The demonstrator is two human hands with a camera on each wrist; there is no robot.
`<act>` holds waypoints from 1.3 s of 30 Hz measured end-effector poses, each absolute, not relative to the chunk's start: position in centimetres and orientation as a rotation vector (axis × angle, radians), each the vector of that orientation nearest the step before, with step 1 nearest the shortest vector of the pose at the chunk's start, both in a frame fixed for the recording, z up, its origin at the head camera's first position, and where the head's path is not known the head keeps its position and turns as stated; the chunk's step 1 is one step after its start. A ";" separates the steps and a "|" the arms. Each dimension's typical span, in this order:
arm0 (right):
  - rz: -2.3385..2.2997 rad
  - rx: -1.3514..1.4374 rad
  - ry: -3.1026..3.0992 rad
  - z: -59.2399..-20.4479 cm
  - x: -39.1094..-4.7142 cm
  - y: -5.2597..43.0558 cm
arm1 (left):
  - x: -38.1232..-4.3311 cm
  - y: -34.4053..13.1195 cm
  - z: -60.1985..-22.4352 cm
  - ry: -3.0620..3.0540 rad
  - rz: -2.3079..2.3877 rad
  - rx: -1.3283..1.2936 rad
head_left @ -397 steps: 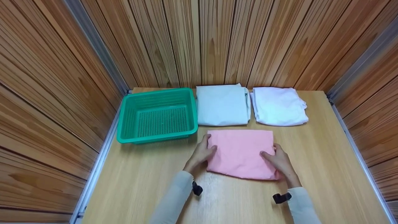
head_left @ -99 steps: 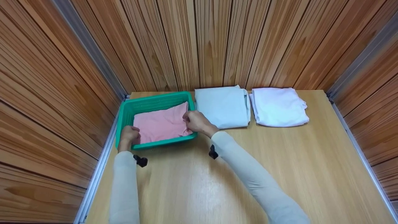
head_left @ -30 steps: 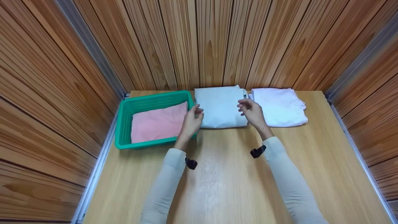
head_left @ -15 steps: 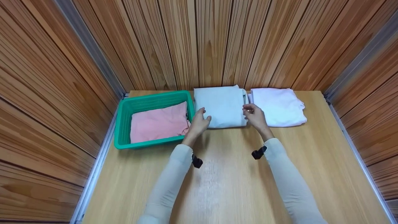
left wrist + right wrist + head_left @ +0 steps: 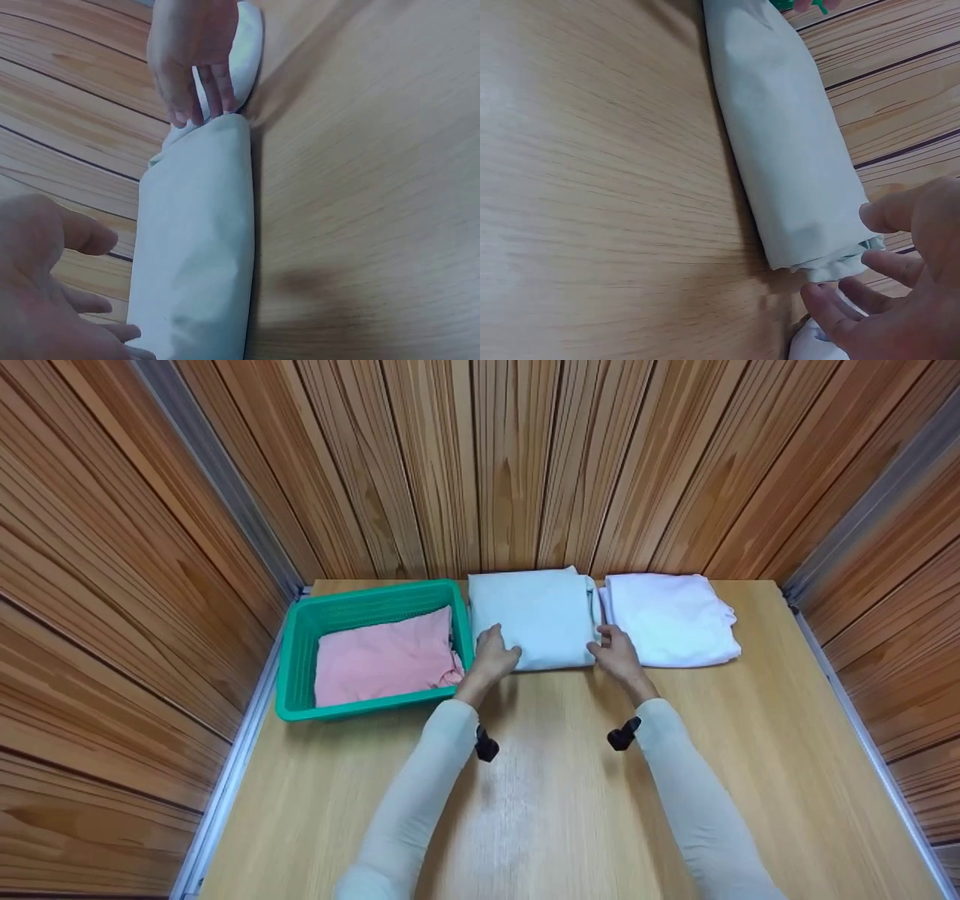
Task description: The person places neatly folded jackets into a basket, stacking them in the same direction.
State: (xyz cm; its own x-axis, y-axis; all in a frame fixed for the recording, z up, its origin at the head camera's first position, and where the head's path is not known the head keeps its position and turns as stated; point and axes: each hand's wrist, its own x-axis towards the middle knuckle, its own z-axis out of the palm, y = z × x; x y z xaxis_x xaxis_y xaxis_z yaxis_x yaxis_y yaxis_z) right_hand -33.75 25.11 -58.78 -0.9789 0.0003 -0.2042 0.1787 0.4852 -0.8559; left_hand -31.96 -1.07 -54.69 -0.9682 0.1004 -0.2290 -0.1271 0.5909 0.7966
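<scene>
A pale blue-green folded cloth [image 5: 536, 615] lies on the table between the basket and a folded white cloth. My left hand [image 5: 495, 660] is at its front left corner, thumb and fingers spread apart. At the right edge my right hand [image 5: 617, 656] has its thumb over the cloth and its fingers beside the folded side. In the right wrist view the fingers [image 5: 840, 307] are loosely bent, without a grip on the cloth. Whether either hand touches it I cannot tell. A pink folded cloth [image 5: 382, 656] lies inside the green basket [image 5: 360, 711].
The white folded cloth [image 5: 671, 619] lies just right of my right hand. Behind the things stands a wood-plank wall [image 5: 510, 465], with more panels at both sides. The wooden table [image 5: 547, 795] stretches in front. A small black wrist device [image 5: 486, 745] sits on each sleeve.
The pink cloth went from the table into the basket, and both hands let it go. Since then they have moved to the pale blue-green cloth and, lately, nearer its front corners.
</scene>
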 end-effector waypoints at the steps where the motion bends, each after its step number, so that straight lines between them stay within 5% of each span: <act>1: -1.501 0.166 2.533 -58.9 -33.7 25.1 | -31.9 -0.9 -54.7 2.580 1.303 -0.032; 14: -1.313 0.123 2.646 -60.4 -33.7 24.4 | -31.3 -0.1 -54.5 2.460 1.324 -0.352; 39: -1.435 0.246 2.623 -61.1 -31.7 26.3 | -30.4 0.9 -57.1 2.493 1.315 -0.395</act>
State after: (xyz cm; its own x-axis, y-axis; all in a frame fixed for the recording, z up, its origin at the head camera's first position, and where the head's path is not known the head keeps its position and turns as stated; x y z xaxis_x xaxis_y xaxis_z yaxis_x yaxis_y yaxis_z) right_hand -31.68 26.28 -61.15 -0.9766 0.0755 -0.2015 0.2104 0.5311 -0.8208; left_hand -30.43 0.91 -57.08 -0.9189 -0.1033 -0.3807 -0.3725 0.5443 0.7516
